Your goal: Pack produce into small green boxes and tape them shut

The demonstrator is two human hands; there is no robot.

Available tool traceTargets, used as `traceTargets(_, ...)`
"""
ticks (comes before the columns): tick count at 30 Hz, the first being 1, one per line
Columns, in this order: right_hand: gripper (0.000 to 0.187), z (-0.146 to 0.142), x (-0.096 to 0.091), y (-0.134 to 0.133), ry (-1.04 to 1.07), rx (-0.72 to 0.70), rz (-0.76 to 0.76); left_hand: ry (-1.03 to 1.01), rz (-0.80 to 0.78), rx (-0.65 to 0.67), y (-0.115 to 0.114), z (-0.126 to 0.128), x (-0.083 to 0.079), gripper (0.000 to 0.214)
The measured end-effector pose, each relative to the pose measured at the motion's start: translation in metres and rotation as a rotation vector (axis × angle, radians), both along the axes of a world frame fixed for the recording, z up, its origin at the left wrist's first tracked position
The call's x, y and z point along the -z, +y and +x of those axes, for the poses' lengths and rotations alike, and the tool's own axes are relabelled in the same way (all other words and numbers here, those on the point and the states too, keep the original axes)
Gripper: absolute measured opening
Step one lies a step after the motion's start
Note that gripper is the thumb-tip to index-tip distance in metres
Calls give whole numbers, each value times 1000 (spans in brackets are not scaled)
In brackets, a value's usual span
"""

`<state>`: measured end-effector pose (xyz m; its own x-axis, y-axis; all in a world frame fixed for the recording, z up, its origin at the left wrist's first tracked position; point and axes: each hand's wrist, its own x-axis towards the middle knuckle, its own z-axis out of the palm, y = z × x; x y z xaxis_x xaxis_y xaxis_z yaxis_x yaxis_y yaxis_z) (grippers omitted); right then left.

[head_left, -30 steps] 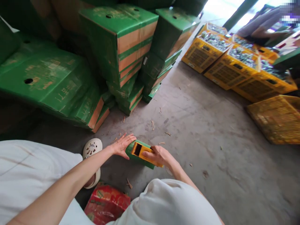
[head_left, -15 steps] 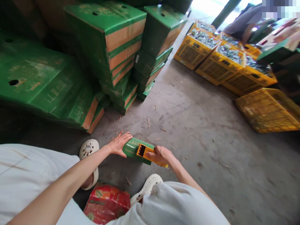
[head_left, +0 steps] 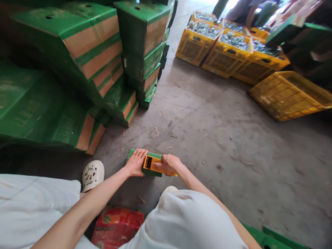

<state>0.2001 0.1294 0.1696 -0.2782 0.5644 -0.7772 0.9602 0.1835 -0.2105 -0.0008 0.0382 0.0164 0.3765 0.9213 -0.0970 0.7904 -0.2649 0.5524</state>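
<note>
A small green cardboard box (head_left: 153,155) lies on the floor in front of me. My left hand (head_left: 136,161) rests over its left part, fingers laid flat across the top. My right hand (head_left: 168,164) is wrapped round an orange handheld tool (head_left: 158,164) with a dark window at its left end. That tool lies along the top of the box, its window end beside my left fingers. The tool's exact kind does not show. Behind it, part of the box is hidden by the tool and my hands.
Stacks of green boxes (head_left: 93,41) stand at the left. Several yellow crates (head_left: 192,46) hold small items at the back right, by another person's arm (head_left: 250,15). A yellow crate (head_left: 280,98) sits tilted nearer. A red package (head_left: 116,226) lies between my legs.
My left hand has moved from the box's left end onto its top, closer to the tool. The view has swung, so the boxes and crates sit farther left and the crates higher.
</note>
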Motion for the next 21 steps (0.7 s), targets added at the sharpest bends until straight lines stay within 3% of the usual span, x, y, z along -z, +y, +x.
traceTargets(5, 54, 29, -1, 2, 115, -12, 22, 13, 20, 44, -1, -10, -8, 116)
traceTargets(12, 53, 76, -14, -11, -47, 12, 19, 13, -2, 110, -1, -14, -10, 110)
traceTargets(21, 52, 68, 10, -20, -81, 77, 86, 43, 18, 122, -2, -14, -10, 111)
